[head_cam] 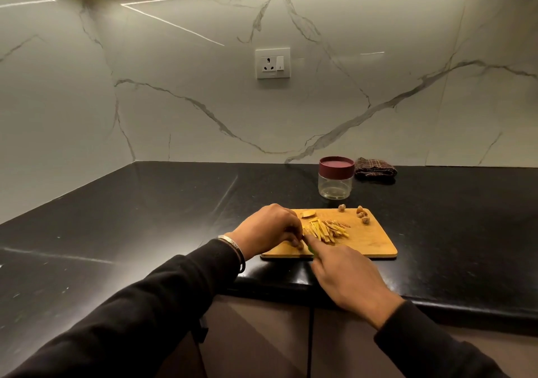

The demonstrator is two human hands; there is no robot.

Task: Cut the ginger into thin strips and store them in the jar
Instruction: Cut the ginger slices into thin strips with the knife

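Nearest the camera, two black sleeves reach forward over the front edge of the glossy black stone desk (145, 209). The right hand (346, 278) lies back-up with its fingers curled round a green-handled knife (310, 246), of which only a sliver of green shows past the forefinger; the blade itself is hidden. The left hand (269, 226), with a thin silver bangle (230, 241) at the wrist, has its fingertips bunched downward, pressing a small piece of ginger against the near left part of the rectangular light wooden cutting board (366, 243). Just right of those fingertips lies a loose heap of pale yellow ginger strips (326, 229), spread across the middle of the board. A flat uncut slice of ginger (308, 213) sits at the board's far left edge, and small brown peel scraps (362, 216) lie at the far right corner. Beyond the board stands a clear glass jar with a dark red lid (336, 177) on, and just right of it a folded dark checked cloth (375, 168) rests against the white marble wall (174, 86), which carries a white socket plate (272, 63).
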